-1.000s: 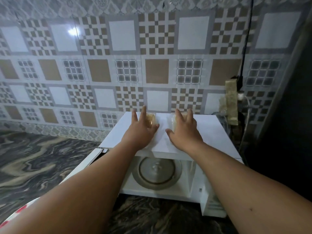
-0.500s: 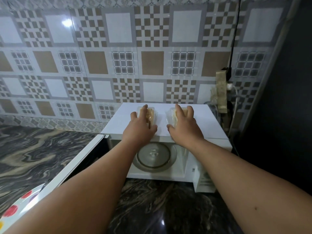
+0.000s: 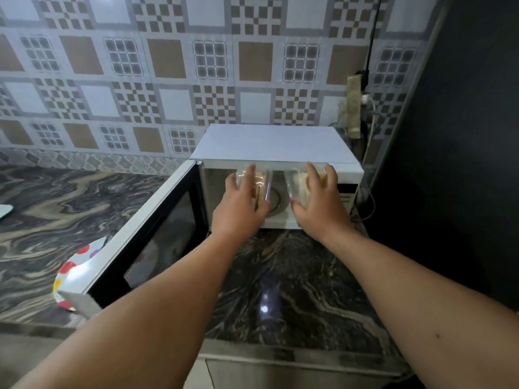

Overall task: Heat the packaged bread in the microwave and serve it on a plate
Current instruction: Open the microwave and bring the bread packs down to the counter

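A white microwave (image 3: pixel 271 143) stands on the dark marble counter against the tiled wall, its door (image 3: pixel 146 242) swung wide to the left. My left hand (image 3: pixel 238 209) grips one clear-wrapped bread pack (image 3: pixel 261 185) in front of the oven's mouth. My right hand (image 3: pixel 320 204) holds a second clear-wrapped bread pack (image 3: pixel 299 183) beside it, at the right of the opening. Both packs hang in the air just outside the cavity. The glass turntable (image 3: pixel 278 199) shows between them. A white plate with coloured dots (image 3: pixel 68 272) lies on the counter, partly hidden behind the open door.
A power strip (image 3: pixel 354 106) with cables hangs on the wall right of the microwave. A dark tall surface (image 3: pixel 463 136) closes off the right side. The counter's front edge (image 3: pixel 280 349) runs below my arms. A pale object (image 3: pixel 4 211) pokes in at the far left.
Both hands have lifted the bread packs off the microwave's top and brought them down in front of the open cavity. The view has tilted downward.
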